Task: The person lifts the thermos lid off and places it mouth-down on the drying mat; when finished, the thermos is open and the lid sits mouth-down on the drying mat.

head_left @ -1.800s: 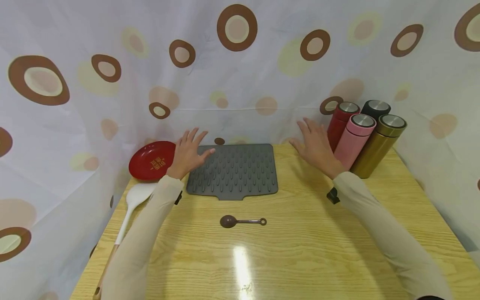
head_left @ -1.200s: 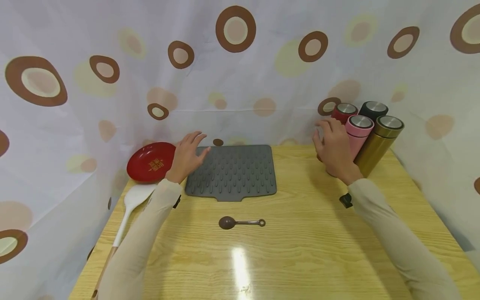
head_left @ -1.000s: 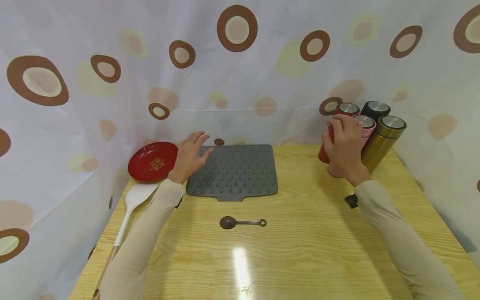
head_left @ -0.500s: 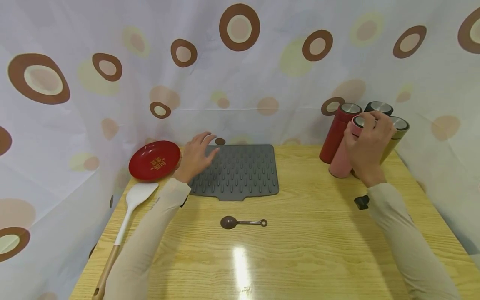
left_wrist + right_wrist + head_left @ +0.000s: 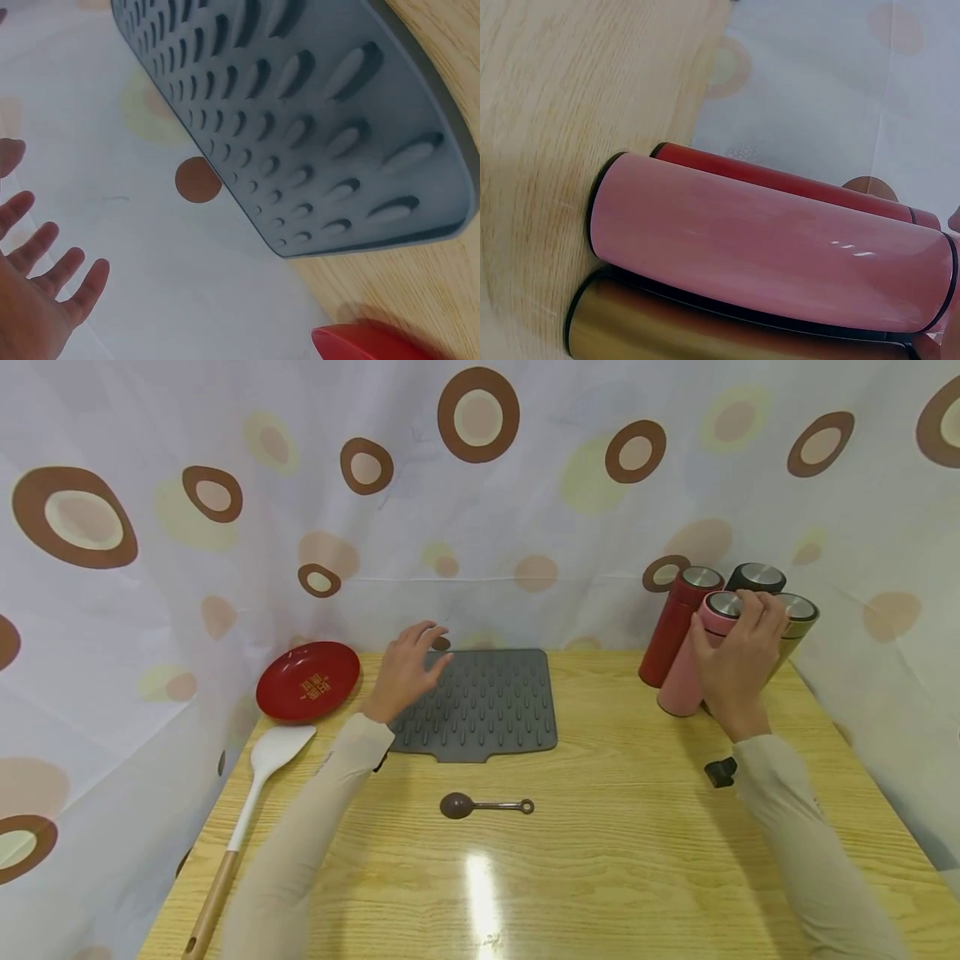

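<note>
My right hand (image 5: 738, 668) grips the pink thermos (image 5: 682, 689) near its lid, thumb on the left side and fingers reaching over the right. That thermos stands upright in front of a red thermos (image 5: 670, 631) and a black thermos (image 5: 759, 578). A gold thermos (image 5: 798, 608) stands at its right, partly covered by the hand. The right wrist view shows the pink body (image 5: 765, 240) lying close between the red and gold ones. Above the left part of a grey studded mat (image 5: 483, 702), my left hand (image 5: 408, 672) hovers with loosely spread fingers, holding nothing.
A red plate (image 5: 308, 681) with gold lettering leans at the back left. Below it lies a white spatula (image 5: 281, 747) with a wooden handle. A small brown spoon (image 5: 457, 805) rests on the wooden table (image 5: 600, 860) before the mat. A patterned curtain (image 5: 510, 527) hangs behind.
My right hand has moved right from beside the red thermos to the pink one and settled around its top. The left hand has drifted right over the mat.
</note>
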Tool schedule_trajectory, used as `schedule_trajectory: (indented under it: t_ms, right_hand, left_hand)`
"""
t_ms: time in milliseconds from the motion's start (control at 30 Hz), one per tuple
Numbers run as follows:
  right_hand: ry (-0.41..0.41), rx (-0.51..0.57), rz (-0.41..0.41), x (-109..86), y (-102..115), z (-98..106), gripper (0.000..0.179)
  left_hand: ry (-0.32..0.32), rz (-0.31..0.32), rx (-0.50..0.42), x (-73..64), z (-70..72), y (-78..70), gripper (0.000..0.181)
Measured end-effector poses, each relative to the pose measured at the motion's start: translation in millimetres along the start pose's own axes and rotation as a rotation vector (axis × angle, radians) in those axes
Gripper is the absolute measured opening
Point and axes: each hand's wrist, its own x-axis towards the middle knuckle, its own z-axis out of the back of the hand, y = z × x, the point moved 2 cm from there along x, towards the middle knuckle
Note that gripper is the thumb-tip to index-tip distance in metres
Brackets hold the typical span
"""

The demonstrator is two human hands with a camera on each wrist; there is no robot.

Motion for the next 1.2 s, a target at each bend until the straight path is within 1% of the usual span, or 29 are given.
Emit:
schedule_trajectory:
  t_ms: [200, 300, 433, 567, 700, 800, 900, 1000, 1133, 1200]
  right_hand:
    - [-0.002, 0.025, -0.022, -8.6, -3, -1, 0.065]
    - [0.001, 0.034, -0.023, -12.3, -6, -2, 0.068]
    - [0.027, 0.026, -0.045, -18.2, -8, -3, 0.074]
    - [0.069, 0.053, -0.134, -25.0, -9, -6, 0.085]
    - [0.119, 0.09, -0.267, -32.3, -10, -10, 0.094]
    - [0.161, 0.115, -0.348, -39.3, -13, -14, 0.091]
    - [0.206, 0.146, -0.39, -48.4, -18, -20, 0.087]
    - [0.218, 0.177, -0.365, -56.0, -22, -25, 0.084]
    - [0.238, 0.228, -0.276, -59.8, -23, -30, 0.081]
    - [0.276, 0.241, -0.225, -60.7, -20, -32, 0.08]
  left_hand:
    - [-0.002, -0.018, -0.006, 5.4, -5.2, -7.5, 0.048]
    - [0.01, -0.022, -0.004, 7.7, -8.3, -11.1, 0.047]
    - [0.031, -0.016, -0.01, 9.3, -10.6, -15.4, 0.047]
    - [0.054, -0.014, -0.026, 10.9, -13.0, -19.6, 0.047]
    - [0.076, -0.027, -0.033, 14.1, -17.2, -25.0, 0.047]
    - [0.083, -0.035, -0.038, 17.2, -20.9, -30.0, 0.046]
    - [0.085, -0.045, -0.047, 20.1, -24.9, -35.6, 0.046]
    - [0.084, -0.067, -0.051, 22.7, -29.2, -41.0, 0.047]
    - [0.08, -0.095, -0.072, 24.2, -32.8, -47.1, 0.047]
    - [0.069, -0.11, -0.083, 24.7, -34.0, -50.0, 0.047]
